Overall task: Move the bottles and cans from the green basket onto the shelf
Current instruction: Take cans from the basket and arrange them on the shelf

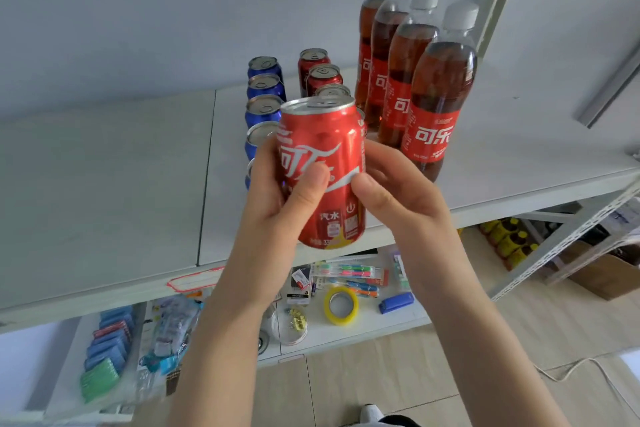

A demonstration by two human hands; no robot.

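The can [322,170] covers the red cans [332,91] just behind it; only one lid rim shows above its top. The left hand [277,204] hides most of the two nearest blue cans [256,139]. The fingers of it and the right hand [398,191] are out of sight behind the can. Packets [107,357] below the left hand are too blurred to read. Bottles [509,243] right of the right hand sit partly behind the shelf frame [554,246]
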